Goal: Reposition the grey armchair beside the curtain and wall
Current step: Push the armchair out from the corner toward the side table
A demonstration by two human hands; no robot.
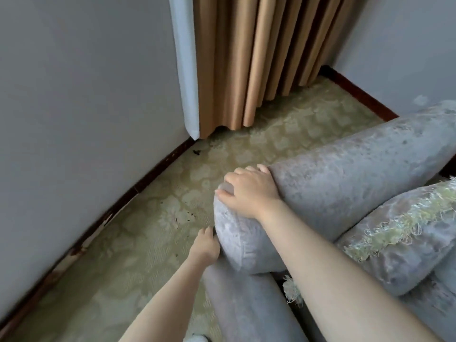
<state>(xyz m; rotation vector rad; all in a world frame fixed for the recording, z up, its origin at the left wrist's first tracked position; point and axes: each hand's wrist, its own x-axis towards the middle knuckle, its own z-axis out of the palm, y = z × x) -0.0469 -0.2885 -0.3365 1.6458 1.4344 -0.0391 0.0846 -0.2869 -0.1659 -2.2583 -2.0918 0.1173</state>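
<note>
2 arms show, both bare from the lower edge of the view to the fingertips. The right forearm (345, 280) looks broader than the left forearm (167, 292). The left grip (206, 245) and right grip (249, 191) are bare hands with short, rounded fingers. A cropped white shape (195, 338) at the bottom may be footwear.

Grey walls (74, 82), dark skirting (153, 174), pale green carpet (148, 230) (floral, perhaps stained).
</note>
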